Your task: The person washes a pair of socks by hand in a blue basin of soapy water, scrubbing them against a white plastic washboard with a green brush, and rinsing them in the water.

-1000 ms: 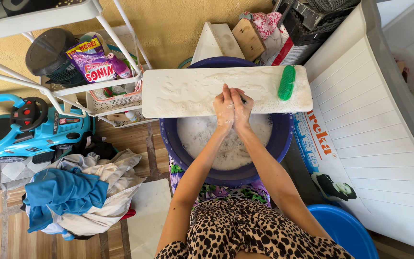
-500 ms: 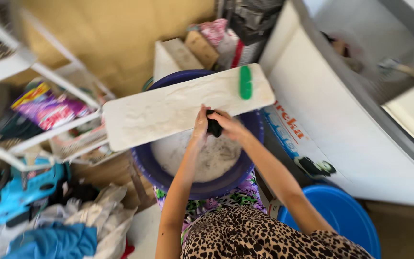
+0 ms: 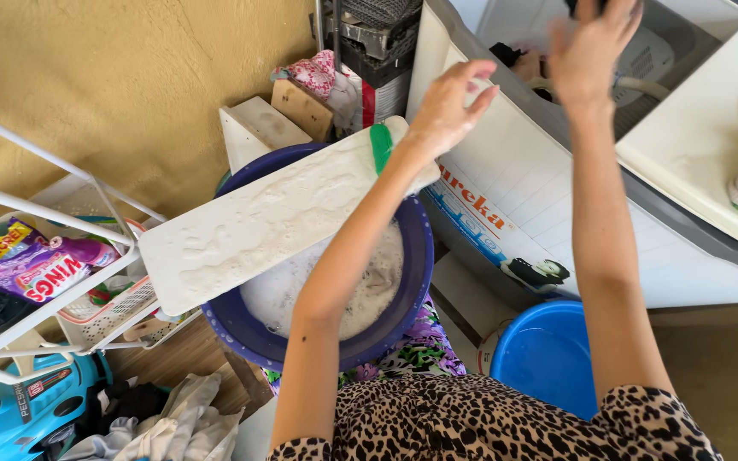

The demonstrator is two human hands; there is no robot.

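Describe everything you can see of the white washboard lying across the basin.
The washboard is a long, flat white slab with rounded corners. It looks rigid, and its top is wet and covered with soapy lather. It lies tilted across the rim of the dark blue basin, bridging the sudsy water, its far end higher in the picture. A green brush rests on that far end. The left hand is raised open just above that end; whether it touches the board cannot be told.

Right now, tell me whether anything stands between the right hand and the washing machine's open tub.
Nothing visible does. The right hand is raised over the washing machine tub, with no lid or item between them. The left hand hovers lower, above the soapy washboard.
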